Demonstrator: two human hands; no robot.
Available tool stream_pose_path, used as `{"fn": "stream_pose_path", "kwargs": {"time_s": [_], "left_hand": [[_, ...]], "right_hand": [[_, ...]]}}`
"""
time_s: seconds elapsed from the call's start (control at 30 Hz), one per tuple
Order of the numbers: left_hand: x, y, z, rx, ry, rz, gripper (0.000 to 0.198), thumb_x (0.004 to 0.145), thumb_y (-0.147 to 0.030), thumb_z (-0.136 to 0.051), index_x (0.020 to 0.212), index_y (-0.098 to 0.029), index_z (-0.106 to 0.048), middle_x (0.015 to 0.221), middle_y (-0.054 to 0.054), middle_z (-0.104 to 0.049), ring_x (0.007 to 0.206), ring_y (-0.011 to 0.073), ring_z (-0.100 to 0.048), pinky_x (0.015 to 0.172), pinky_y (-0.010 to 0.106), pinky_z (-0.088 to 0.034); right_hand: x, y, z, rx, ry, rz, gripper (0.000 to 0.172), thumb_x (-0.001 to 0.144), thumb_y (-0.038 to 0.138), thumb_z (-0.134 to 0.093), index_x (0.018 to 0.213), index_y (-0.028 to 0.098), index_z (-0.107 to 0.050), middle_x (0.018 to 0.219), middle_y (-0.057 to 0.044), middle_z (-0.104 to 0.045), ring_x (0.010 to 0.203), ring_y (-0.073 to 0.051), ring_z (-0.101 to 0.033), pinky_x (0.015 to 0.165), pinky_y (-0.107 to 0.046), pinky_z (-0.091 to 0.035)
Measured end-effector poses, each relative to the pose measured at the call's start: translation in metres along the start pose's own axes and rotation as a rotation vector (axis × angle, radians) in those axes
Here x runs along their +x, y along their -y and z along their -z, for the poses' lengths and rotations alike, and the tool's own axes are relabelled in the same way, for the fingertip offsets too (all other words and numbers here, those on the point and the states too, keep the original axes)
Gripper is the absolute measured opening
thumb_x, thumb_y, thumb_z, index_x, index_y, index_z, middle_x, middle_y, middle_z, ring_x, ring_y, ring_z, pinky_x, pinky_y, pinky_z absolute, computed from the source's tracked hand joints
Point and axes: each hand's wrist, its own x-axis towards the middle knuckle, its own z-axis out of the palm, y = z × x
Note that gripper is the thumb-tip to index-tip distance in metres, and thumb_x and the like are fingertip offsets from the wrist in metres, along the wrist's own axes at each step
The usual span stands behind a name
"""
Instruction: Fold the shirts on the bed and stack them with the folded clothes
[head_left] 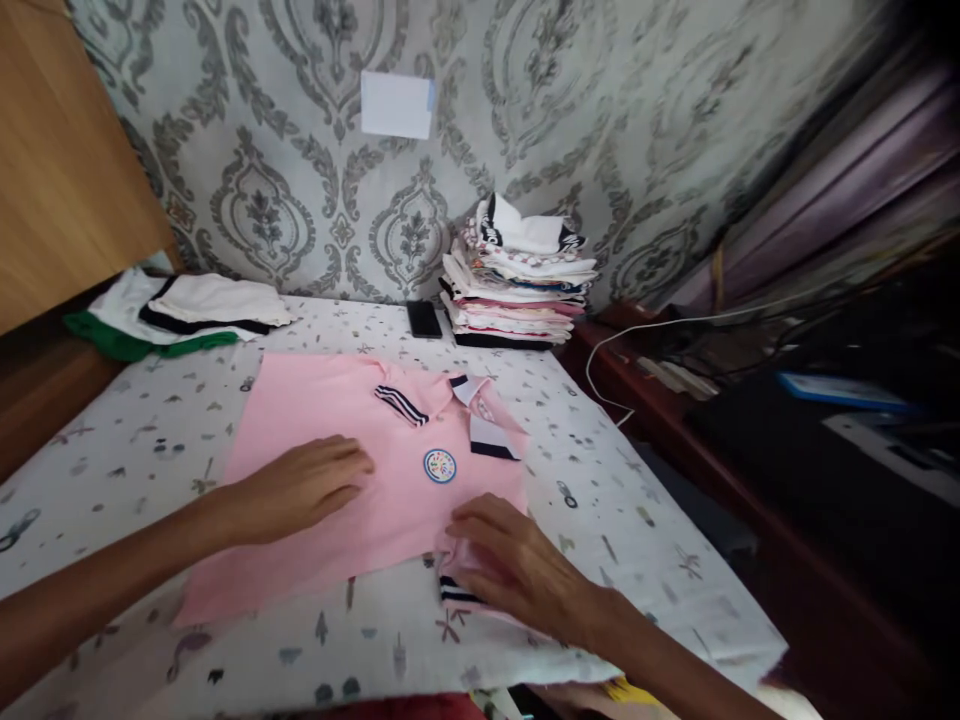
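A pink polo shirt [330, 420] with a dark striped collar and a round chest badge lies spread on the patterned sheet [150, 430]. My left hand [300, 485] rests flat on the middle of the shirt, fingers stretched out. My right hand [510, 565] lies on the shirt's near sleeve with its striped cuff [455, 592], fingers curled over the fabric at the lower right edge.
A tall stack of folded clothes [517, 285] stands at the back against the wallpapered wall, with a black phone [424, 318] beside it. Loose white, black and green garments [180, 310] lie at the back left. A dark wooden edge and cables run along the right.
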Motion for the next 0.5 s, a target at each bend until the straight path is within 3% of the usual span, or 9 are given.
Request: {"fn": "stream_pose_path", "kwargs": {"time_s": [0.1,0.2,0.37,0.5], "left_hand": [[0.048,0.01,-0.022,-0.016,-0.004,-0.067,0.035,0.101,-0.034,-0.038,0.13,-0.02,-0.054,0.138,0.012,-0.058,0.127,0.0241,-0.051,0.107,0.038,-0.04],[0.074,0.029,-0.037,0.019,-0.028,-0.097,0.043,0.1,-0.039,-0.042,0.138,-0.02,-0.049,0.147,0.014,-0.05,0.138,0.0274,-0.042,0.116,0.047,-0.031],[0.071,0.04,-0.041,0.027,-0.093,-0.115,0.041,0.102,-0.04,-0.037,0.136,-0.022,-0.051,0.146,0.012,-0.052,0.137,0.0245,-0.044,0.118,0.046,-0.033],[0.061,0.046,-0.04,0.056,-0.175,-0.077,0.039,0.102,-0.038,-0.037,0.136,-0.023,-0.049,0.145,0.012,-0.052,0.136,0.0232,-0.045,0.116,0.043,-0.038]], "right_hand": [[-0.018,-0.006,-0.007,-0.015,-0.01,-0.008,0.03,0.091,0.033,-0.063,0.119,0.02,-0.061,0.113,-0.012,-0.062,0.104,-0.024,-0.058,0.089,-0.041,-0.053],[-0.026,-0.006,-0.014,0.015,-0.043,-0.028,0.028,0.092,0.028,-0.06,0.118,0.02,-0.061,0.11,-0.011,-0.062,0.101,-0.024,-0.058,0.089,-0.041,-0.053],[-0.016,-0.008,0.001,0.044,0.022,-0.029,0.02,0.092,0.029,-0.061,0.109,0.02,-0.065,0.106,-0.009,-0.063,0.096,-0.021,-0.06,0.085,-0.037,-0.054],[0.021,-0.021,0.016,-0.07,0.007,-0.012,0.019,0.097,0.021,-0.049,0.108,0.018,-0.064,0.102,-0.009,-0.065,0.092,-0.019,-0.061,0.08,-0.034,-0.054]]}}
